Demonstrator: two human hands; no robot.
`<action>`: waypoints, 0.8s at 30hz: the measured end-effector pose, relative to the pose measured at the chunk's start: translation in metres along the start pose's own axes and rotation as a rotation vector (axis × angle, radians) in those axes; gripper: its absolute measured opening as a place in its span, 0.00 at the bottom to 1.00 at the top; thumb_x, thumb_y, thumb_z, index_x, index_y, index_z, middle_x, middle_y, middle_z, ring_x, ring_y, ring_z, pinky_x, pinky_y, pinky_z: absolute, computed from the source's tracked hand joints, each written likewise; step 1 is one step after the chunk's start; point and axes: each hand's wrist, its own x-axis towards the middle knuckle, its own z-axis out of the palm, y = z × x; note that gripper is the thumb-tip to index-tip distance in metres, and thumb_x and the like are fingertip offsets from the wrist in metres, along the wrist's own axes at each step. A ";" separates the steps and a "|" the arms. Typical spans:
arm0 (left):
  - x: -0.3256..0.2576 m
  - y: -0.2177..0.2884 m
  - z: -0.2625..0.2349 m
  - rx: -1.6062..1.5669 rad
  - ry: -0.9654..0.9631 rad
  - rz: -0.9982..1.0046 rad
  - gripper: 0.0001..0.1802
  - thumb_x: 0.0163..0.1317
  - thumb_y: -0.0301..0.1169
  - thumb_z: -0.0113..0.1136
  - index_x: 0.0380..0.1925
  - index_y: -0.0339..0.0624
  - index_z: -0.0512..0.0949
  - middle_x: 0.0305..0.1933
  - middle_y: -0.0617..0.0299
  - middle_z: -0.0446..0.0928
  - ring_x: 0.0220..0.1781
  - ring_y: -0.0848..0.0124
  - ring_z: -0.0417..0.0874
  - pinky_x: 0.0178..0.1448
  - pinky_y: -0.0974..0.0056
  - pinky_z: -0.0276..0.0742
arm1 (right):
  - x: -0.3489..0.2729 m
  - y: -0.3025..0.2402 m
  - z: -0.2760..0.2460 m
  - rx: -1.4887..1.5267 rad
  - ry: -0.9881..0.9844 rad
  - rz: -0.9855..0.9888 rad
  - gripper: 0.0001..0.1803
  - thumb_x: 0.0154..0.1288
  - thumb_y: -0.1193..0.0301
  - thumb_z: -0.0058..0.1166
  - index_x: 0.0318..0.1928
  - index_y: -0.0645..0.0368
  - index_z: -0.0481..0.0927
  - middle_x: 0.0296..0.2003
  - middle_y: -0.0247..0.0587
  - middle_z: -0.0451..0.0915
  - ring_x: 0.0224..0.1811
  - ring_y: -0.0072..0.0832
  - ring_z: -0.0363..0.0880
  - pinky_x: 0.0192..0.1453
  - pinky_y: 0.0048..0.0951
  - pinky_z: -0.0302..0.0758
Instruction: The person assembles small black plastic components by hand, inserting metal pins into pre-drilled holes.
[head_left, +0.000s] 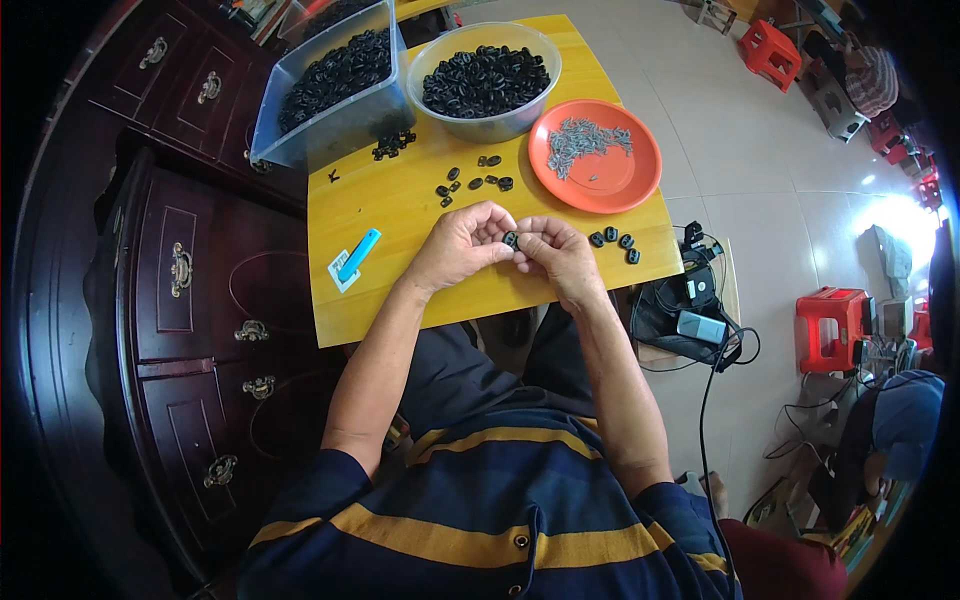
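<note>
Striped shirt, both hands [515,248] around a small black part [511,240] (mostly hidden).

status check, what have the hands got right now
Left hand and right hand both pinched on one small black plastic piece over the yellow table. Finished-looking black pieces just right of the hands. Nothing in the way.

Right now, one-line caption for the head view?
Both hands, left hand and right hand, pinch a small black part over a yellow table.
</note>
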 end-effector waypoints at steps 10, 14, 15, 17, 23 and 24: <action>-0.001 -0.002 -0.006 0.019 -0.074 0.000 0.14 0.56 0.16 0.67 0.40 0.41 0.77 0.35 0.73 0.76 0.37 0.85 0.76 0.44 0.77 0.76 | -0.005 0.002 0.001 -0.099 -0.036 0.033 0.09 0.72 0.73 0.58 0.48 0.64 0.80 0.35 0.33 0.83 0.34 0.17 0.81 0.40 0.18 0.79; 0.000 0.004 -0.009 0.076 -0.112 -0.028 0.13 0.57 0.16 0.66 0.39 0.40 0.76 0.35 0.72 0.77 0.37 0.84 0.77 0.44 0.76 0.76 | -0.002 -0.002 -0.001 -0.165 -0.057 0.099 0.12 0.73 0.70 0.58 0.50 0.64 0.80 0.36 0.34 0.84 0.35 0.18 0.82 0.41 0.19 0.80; 0.000 0.003 -0.009 0.086 -0.117 -0.027 0.14 0.56 0.17 0.67 0.41 0.40 0.76 0.36 0.71 0.77 0.37 0.84 0.77 0.43 0.75 0.77 | -0.002 -0.001 -0.001 -0.176 -0.066 0.102 0.12 0.73 0.69 0.58 0.50 0.64 0.80 0.37 0.34 0.84 0.36 0.18 0.82 0.41 0.19 0.80; 0.001 0.007 -0.005 0.094 -0.123 -0.025 0.16 0.55 0.17 0.68 0.43 0.39 0.77 0.38 0.69 0.78 0.37 0.83 0.77 0.43 0.74 0.78 | 0.000 0.002 -0.002 -0.188 -0.072 0.104 0.12 0.73 0.68 0.58 0.49 0.63 0.80 0.37 0.34 0.84 0.36 0.18 0.82 0.42 0.20 0.80; -0.009 0.022 0.027 0.748 0.297 0.347 0.27 0.50 0.26 0.73 0.52 0.42 0.78 0.46 0.57 0.80 0.45 0.60 0.84 0.47 0.60 0.82 | 0.001 0.015 0.003 0.124 0.038 0.028 0.08 0.74 0.68 0.55 0.45 0.59 0.80 0.40 0.36 0.84 0.41 0.20 0.83 0.47 0.24 0.81; -0.009 0.021 0.030 0.748 0.297 0.346 0.27 0.50 0.26 0.73 0.52 0.42 0.78 0.46 0.57 0.80 0.45 0.60 0.84 0.47 0.60 0.82 | 0.001 0.016 0.003 0.172 0.043 0.011 0.08 0.74 0.68 0.55 0.45 0.59 0.80 0.40 0.36 0.84 0.41 0.21 0.84 0.48 0.24 0.81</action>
